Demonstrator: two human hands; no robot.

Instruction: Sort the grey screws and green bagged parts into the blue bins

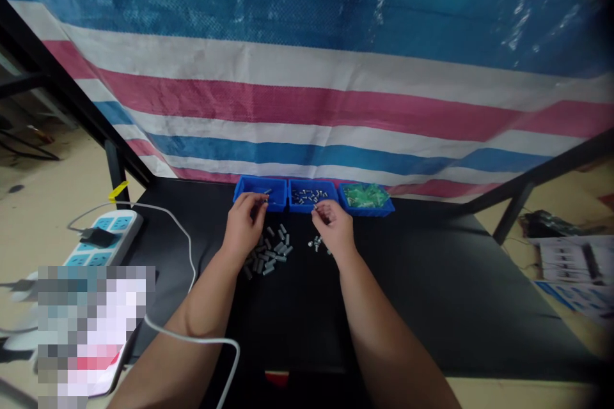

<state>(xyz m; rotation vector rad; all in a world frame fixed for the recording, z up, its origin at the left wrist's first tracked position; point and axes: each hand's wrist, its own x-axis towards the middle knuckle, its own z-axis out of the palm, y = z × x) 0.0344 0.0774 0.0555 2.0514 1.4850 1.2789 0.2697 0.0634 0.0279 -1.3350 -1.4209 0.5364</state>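
Note:
My left hand (245,220) is closed in a pinch at the front of the left blue bin (236,192), on a small metal piece (265,200) whose kind is too small to tell. Loose grey metal cylinders (269,255) lie in a pile below that hand. My right hand (336,225) pinches a small shiny screw (315,208) at the front of the middle blue bin (302,209), which holds many screws (309,194). A few more screws (316,243) lie on the black table beside the right hand.
A right blue bin (369,211) holds green plastic packets (367,195). On the left are a power strip (127,220), a phone (108,345) and a white cable (192,337) crossing over my left forearm. A striped tarp (311,102) hangs behind the black table (422,281).

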